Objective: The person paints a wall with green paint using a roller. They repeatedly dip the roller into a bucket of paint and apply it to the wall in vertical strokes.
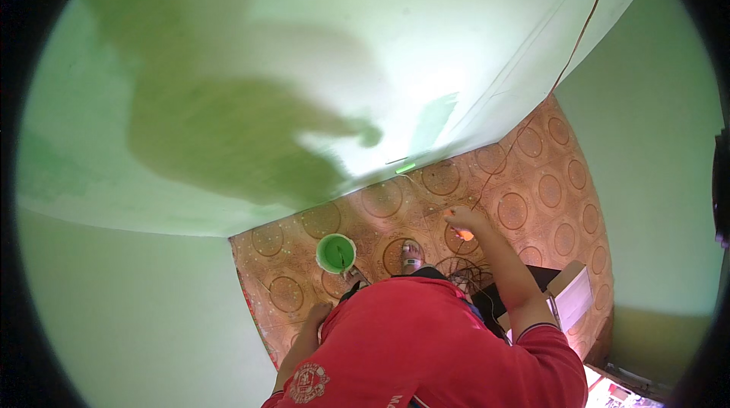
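My right hand (pixel 465 218) is closed around the orange handle (pixel 465 234) of what looks like a paint roller. A small green roller sleeve (pixel 405 168) is near the wall's foot. The thin frame between sleeve and handle is hard to follow. Above the sleeve, a darker green streak (pixel 434 120) marks the pale green wall (pixel 331 9). My left hand (pixel 320 312) is low by my left side, its fingers partly hidden. In front of my feet stands a white-rimmed bucket (pixel 317 257) of green paint (pixel 335 251), with a thin stick-like thing in it.
Tangled cables (pixel 465 271) lie by my right leg. An open cardboard box (pixel 573 297) sits farther right. From the top right, a cable (pixel 583 28) runs down the wall onto the patterned tile floor (pixel 381 200). Side walls (pixel 131 305) rise left and right. My shadow covers part of the wall.
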